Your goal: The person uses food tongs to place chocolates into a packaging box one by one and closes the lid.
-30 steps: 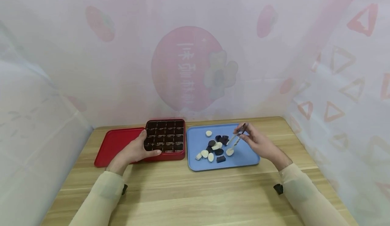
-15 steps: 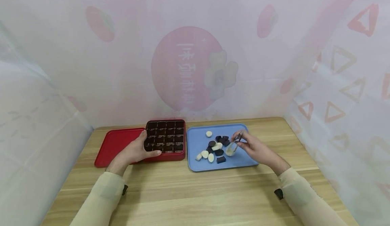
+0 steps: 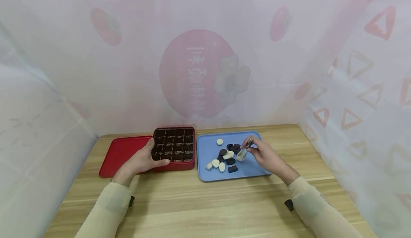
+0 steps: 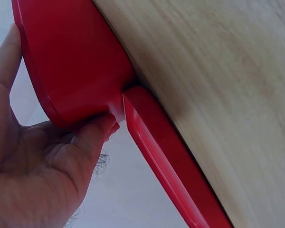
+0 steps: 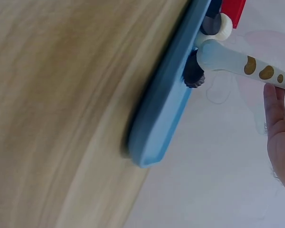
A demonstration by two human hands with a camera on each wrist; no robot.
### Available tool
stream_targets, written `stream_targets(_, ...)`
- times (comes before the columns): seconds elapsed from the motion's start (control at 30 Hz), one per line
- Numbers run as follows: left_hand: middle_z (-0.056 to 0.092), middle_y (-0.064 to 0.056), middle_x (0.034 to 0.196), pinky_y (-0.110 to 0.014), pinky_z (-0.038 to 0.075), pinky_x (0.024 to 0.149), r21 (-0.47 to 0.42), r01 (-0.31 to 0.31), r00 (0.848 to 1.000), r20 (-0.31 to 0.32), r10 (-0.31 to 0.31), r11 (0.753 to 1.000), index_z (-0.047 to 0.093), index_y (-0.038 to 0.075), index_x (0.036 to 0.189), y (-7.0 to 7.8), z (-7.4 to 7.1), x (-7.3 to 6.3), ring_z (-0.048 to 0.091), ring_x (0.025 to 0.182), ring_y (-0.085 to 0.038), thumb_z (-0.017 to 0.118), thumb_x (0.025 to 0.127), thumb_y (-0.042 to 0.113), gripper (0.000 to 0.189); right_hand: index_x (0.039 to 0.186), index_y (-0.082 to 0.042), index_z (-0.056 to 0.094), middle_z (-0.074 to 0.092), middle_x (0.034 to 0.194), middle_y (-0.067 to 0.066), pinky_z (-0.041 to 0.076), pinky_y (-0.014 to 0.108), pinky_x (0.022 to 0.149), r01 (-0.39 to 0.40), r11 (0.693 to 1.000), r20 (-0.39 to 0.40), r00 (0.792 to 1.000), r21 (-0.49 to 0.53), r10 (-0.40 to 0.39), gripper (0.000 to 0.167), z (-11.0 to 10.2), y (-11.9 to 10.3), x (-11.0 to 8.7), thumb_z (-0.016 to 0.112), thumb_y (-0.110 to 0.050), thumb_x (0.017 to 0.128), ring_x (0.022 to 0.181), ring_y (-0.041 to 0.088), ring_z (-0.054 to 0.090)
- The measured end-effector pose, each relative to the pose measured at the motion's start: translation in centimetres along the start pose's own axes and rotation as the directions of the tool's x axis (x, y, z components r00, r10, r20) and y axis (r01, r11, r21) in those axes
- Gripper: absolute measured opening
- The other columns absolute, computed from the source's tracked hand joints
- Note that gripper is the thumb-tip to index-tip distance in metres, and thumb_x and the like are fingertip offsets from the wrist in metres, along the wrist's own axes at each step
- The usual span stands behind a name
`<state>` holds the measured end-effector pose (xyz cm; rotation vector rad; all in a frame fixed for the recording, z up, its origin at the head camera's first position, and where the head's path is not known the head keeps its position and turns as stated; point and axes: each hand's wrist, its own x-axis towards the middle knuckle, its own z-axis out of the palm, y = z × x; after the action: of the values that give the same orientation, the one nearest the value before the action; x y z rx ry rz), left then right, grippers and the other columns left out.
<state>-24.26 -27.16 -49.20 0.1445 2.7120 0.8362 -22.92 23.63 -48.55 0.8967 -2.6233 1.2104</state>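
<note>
My left hand [image 3: 142,157] grips the near left corner of a red box [image 3: 179,166], thumb along the front and fingers at the left side. A dark divided insert [image 3: 174,143] fills the box. Small tongs [image 5: 237,61], white with gold-brown spots, are pinched in my right hand [image 3: 261,154] over the blue tray [image 3: 257,168]. A whitish piece [image 3: 239,157] appears to be between the tong tips, partly hidden by them. Below and left lie white chocolates [image 3: 222,167] and dark chocolates [image 3: 232,168], some oval, some blocky.
The red lid [image 3: 122,152] lies left of the box, partly behind my left hand. A single white round chocolate [image 3: 219,142] sits near the tray's back edge. A printed cloth wall [image 3: 199,74] stands behind the wooden table [image 3: 205,206].
The tongs, spread around a white chocolate a second ago, have narrowed on it. My right hand has moved slightly left with them. My left hand stays on the box.
</note>
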Motion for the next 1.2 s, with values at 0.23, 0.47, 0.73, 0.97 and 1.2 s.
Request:
stream_targets(0.23,0.005,-0.038,0.192,-0.076,0.027,0.142,-0.010,0.000,1.000,0.000,0.000,1.000,0.001,-0.012,0.183,0.0,0.2,0.1,0.017,0.178,-0.063,0.095,0.097,0.058,0.145,0.129,-0.004,0.069,0.082,0.126,0.013,0.072,0.041,0.101,0.028,1.000,-0.070,0.997,-0.005,-0.028,0.022,0.4,-1.9,1.5,0.063,0.011,0.114,0.120,0.037,0.079)
stream_targets(0.47,0.006,-0.038,0.192,-0.077,0.028,0.142,-0.009,0.002,1.000,-0.002,-0.002,1.000,0.003,-0.012,0.183,0.1,0.2,0.0,0.018,0.177,-0.063,0.095,0.096,0.058,0.145,0.130,-0.003,0.070,0.081,0.127,0.016,0.073,0.048,0.101,0.036,0.998,-0.085,0.996,0.047,-0.032,0.024,1.9,-4.4,3.5,0.061,0.012,0.114,0.119,0.038,0.079)
stream_targets(0.73,0.007,-0.039,0.192,-0.077,0.028,0.142,-0.007,-0.003,1.000,-0.005,0.003,1.000,0.004,-0.012,0.183,0.1,0.2,0.0,0.018,0.177,-0.063,0.096,0.095,0.060,0.147,0.133,-0.007,0.070,0.083,0.130,0.012,0.072,0.045,0.105,0.027,0.997,-0.051,0.998,0.076,-0.023,0.024,3.9,-7.0,5.7,0.062,0.007,0.116,0.122,0.036,0.082)
stream_targets(0.97,0.007,-0.038,0.192,-0.077,0.028,0.142,-0.010,-0.001,1.000,-0.006,0.001,1.000,0.003,-0.012,0.184,0.1,0.2,-0.1,0.018,0.177,-0.063,0.096,0.095,0.060,0.146,0.132,-0.011,0.069,0.083,0.129,0.010,0.072,0.045,0.102,0.081,0.993,-0.019,0.997,0.088,-0.080,0.020,6.0,-8.5,7.3,0.062,0.002,0.118,0.121,0.036,0.082)
stream_targets(1.2,0.007,-0.039,0.192,-0.077,0.028,0.142,-0.002,-0.007,1.000,-0.003,0.007,1.000,0.003,-0.013,0.183,0.1,0.1,-0.2,0.018,0.177,-0.063,0.095,0.096,0.060,0.146,0.133,-0.009,0.068,0.082,0.131,0.010,0.071,0.043,0.105,0.101,0.988,0.016,0.994,0.118,-0.104,0.018,8.0,-9.5,8.7,0.060,0.000,0.119,0.125,0.034,0.081)
